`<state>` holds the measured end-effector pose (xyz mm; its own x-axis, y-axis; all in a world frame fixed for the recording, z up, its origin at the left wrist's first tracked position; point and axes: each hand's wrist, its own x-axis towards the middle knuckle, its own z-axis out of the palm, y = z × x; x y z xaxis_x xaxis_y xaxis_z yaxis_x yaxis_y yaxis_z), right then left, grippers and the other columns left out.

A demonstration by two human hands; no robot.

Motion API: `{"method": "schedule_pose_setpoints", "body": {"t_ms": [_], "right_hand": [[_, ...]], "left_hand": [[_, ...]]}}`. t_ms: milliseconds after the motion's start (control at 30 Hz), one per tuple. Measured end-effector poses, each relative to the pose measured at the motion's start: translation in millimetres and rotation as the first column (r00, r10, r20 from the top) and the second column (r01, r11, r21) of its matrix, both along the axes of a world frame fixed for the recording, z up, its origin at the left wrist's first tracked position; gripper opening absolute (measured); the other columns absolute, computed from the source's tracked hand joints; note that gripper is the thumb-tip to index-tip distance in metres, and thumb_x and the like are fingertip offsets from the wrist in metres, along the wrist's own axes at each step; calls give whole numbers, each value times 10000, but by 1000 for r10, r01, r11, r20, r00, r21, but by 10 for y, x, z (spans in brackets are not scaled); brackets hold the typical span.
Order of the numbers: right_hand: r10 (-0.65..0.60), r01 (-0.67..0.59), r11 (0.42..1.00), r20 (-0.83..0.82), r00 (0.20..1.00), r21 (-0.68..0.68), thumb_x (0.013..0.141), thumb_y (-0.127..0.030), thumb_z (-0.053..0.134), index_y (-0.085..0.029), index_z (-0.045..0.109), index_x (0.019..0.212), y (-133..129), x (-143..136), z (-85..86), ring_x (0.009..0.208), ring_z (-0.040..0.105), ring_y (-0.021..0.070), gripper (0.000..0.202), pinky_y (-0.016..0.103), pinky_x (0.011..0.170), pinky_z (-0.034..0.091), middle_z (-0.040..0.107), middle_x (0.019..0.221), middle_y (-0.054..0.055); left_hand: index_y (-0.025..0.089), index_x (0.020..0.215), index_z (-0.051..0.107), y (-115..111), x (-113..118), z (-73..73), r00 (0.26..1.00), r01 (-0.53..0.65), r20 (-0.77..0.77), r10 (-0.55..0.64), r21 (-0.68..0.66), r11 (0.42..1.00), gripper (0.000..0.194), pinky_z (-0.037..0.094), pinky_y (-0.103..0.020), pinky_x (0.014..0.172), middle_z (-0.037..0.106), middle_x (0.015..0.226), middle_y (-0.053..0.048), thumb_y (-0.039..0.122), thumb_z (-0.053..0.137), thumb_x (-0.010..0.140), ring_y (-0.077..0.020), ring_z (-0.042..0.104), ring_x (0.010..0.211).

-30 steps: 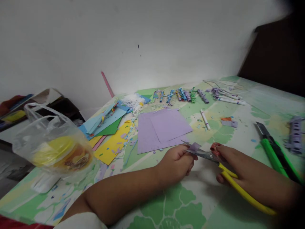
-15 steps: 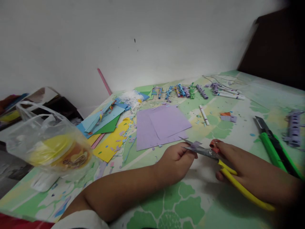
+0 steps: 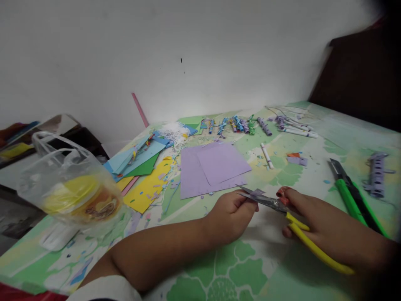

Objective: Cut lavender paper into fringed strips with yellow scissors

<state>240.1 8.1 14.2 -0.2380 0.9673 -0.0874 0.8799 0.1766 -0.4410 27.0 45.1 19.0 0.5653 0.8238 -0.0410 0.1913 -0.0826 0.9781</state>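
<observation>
Over the table [image 3: 272, 271], my left hand [image 3: 230, 215] pinches purple paper [image 3: 257, 192] — seemingly not cut through — my right hand [image 3: 333, 228] grasps scissors [image 3: 270, 202].

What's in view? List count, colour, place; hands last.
Metal scissors: one, yellow handle, front right
Small paper piece: one, purple, at blades
Flat paper sheets: two, purple, centre
Paper sheet: one, yellow, left
Stacked paper sheets: several, blue, green, left
String heap: one, white, back
Rolled paper tubes: many, mixed, back, right
Markers: several, white, right
Box cutter: one, green-black, right
Plastic bag: one, clear, left, holding yellow-lidded tub
Strip: one, pink, against white wall
Paper scraps: many, mixed, scattered
Patterned tablecloth: one, green-white, beneath
Furniture: two, dark, far left, back right
Left hand: one, at paper piece
Right hand: one, on scissors
</observation>
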Motion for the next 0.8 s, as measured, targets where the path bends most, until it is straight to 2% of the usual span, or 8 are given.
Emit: {"method": "schedule_pose_setpoints", "body": {"t_ms": [233,400,567,800], "right_hand": [[-38,38,999,25,999,18,724,-439,551,-229,502,1067,14,36,-32,1035,607,326,404,408,779,511,633,1168,114],[-30,30,999,9,999,32,727,-473,550,-249,529,1043,16,47,-63,1026,616,343,388,394,709,525,670,1104,103],[-13,13,1000,-40,999,-3,744,-466,538,-252,521,1030,6,11,-32,1019,620,349,358,403,680,533,683,1061,102],[-13,13,1000,-23,1000,11,758,-410,552,-247,489,1094,-29,-34,-22,1061,600,340,379,414,734,530,637,1176,117]], "left_hand": [[179,717,502,15,32,-65,987,-30,149,56,-172,985,142,245,-217,448,366,488,74,258,416,798,-71,295,432],[181,707,497,30,33,-30,977,-87,176,119,-179,980,169,243,-214,441,367,478,77,288,418,811,-68,297,422],[172,726,515,27,17,4,986,-137,80,145,-93,986,187,280,-222,488,367,483,73,266,401,840,-74,320,445],[175,818,533,7,3,17,998,-61,-29,62,24,998,177,308,-235,534,373,497,65,272,394,867,-97,367,496]]}}
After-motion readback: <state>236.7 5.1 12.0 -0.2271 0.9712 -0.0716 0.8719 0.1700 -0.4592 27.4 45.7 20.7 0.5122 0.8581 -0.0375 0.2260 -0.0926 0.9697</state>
